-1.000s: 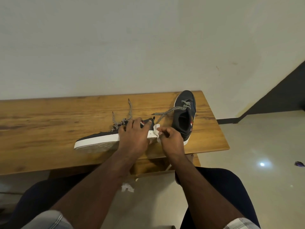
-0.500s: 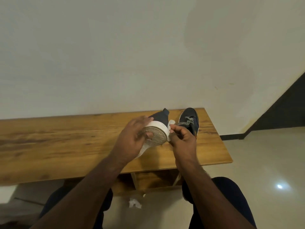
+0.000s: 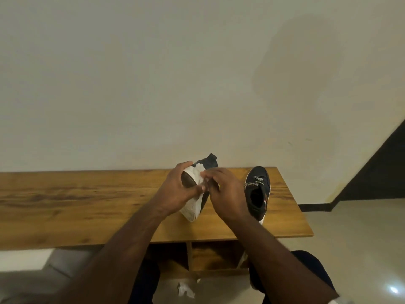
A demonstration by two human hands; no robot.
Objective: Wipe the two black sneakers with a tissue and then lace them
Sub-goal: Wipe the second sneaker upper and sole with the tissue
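Note:
My left hand (image 3: 175,190) grips a black sneaker with a white sole (image 3: 192,210), lifted off the wooden table (image 3: 76,207) and tilted so its sole faces me. A white tissue (image 3: 199,170) is pressed against the sole's upper edge by my right hand (image 3: 225,191), whose fingers are closed on it. The second black sneaker (image 3: 258,191) lies on the table just right of my right hand, toe pointing away, with its speckled lace (image 3: 255,182) loose across the tongue.
The table ends at its right edge (image 3: 306,227) close to the second sneaker. A crumpled white tissue (image 3: 185,290) lies on the pale floor between my knees. A plain wall (image 3: 197,84) stands behind the table.
The first sneaker was lying on the table; my left hand has lifted and turned it sole toward me. My right hand has moved the tissue up over the sole's edge.

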